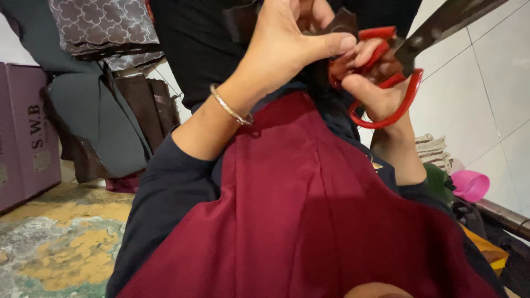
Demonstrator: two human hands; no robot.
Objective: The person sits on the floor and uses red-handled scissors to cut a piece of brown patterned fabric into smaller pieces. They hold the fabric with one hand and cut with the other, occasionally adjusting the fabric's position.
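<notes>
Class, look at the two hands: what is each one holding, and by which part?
The right hand holds the scissors by their red handle loops. The left hand pinches a piece of dark fabric at its edge, beside the scissors.

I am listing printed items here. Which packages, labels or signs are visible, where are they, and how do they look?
Box: far left on the floor, a rectangular purple carton with dark lettering on its side.
Label: on the box's side, low down, a small pale square sticker.

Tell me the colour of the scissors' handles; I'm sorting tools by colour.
Red handles on the scissors, held in the right hand; clearest in the head view.
</notes>
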